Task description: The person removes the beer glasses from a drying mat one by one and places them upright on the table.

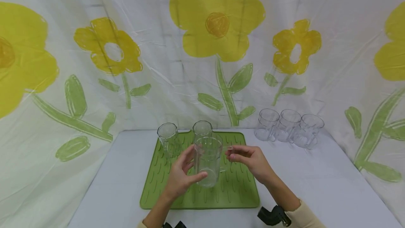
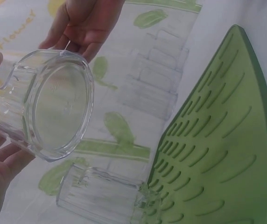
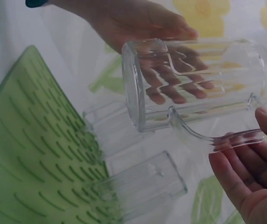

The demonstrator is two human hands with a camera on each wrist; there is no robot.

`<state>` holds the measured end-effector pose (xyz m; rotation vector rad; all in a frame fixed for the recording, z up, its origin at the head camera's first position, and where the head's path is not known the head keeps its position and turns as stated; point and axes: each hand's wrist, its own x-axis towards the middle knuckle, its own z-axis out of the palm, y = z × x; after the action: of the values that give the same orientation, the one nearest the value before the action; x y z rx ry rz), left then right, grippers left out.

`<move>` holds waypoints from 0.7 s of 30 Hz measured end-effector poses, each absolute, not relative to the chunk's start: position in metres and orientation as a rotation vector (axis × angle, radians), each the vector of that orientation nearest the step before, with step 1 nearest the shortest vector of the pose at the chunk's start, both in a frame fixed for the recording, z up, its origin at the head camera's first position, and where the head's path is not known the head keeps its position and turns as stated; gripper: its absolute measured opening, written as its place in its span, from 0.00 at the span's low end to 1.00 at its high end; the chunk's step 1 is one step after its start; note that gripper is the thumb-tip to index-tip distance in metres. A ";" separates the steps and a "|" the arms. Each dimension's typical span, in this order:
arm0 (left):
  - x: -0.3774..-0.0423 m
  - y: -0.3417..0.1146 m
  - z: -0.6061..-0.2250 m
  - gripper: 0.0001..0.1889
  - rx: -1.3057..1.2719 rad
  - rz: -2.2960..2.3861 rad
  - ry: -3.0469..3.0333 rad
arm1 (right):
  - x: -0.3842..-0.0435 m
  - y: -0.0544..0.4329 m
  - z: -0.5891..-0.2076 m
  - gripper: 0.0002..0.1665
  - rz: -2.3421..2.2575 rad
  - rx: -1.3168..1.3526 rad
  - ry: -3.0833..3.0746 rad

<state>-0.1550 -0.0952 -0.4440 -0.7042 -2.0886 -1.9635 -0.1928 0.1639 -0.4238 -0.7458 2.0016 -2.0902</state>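
Note:
Above the green drying mat (image 1: 234,189), a clear glass mug (image 1: 209,161) is held up off the surface, its base facing down. My left hand (image 1: 183,177) grips the mug's body from the left, thumb across the front near the base and fingers round the far side. On the other side, my right hand (image 1: 250,159) pinches the handle between thumb and fingers. The right wrist view shows that handle (image 3: 194,130) with the right fingertips (image 3: 236,163) under it. Behind the held mug, two more glasses, one at the left (image 1: 167,138) and one in the middle (image 1: 202,127), stand on the mat.
Three clear glass mugs (image 1: 286,126) with handles stand in a row at the back right of the white table (image 1: 110,178). A white curtain (image 1: 158,90) with yellow flowers hangs behind the table.

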 end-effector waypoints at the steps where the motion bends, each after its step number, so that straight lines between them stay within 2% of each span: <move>1: -0.155 -0.095 -0.444 0.45 -0.708 -1.963 -2.087 | -0.193 0.164 -0.424 0.16 -2.097 -0.750 1.996; 5: -0.155 -0.095 -0.444 0.45 -0.712 -1.967 -2.086 | -0.193 0.164 -0.424 0.14 -2.105 -0.762 1.992; 12: -0.155 -0.095 -0.445 0.44 -0.725 -1.959 -2.085 | -0.193 0.164 -0.422 0.20 -2.083 -0.738 2.023; 21: -0.153 -0.096 -0.443 0.44 -0.724 -1.954 -2.092 | -0.193 0.163 -0.423 0.20 -2.083 -0.744 2.028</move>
<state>-0.1534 -0.0957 -0.4434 -0.7236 -2.0916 -1.9543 -0.1927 0.1635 -0.4226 -0.7439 2.0279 -2.0828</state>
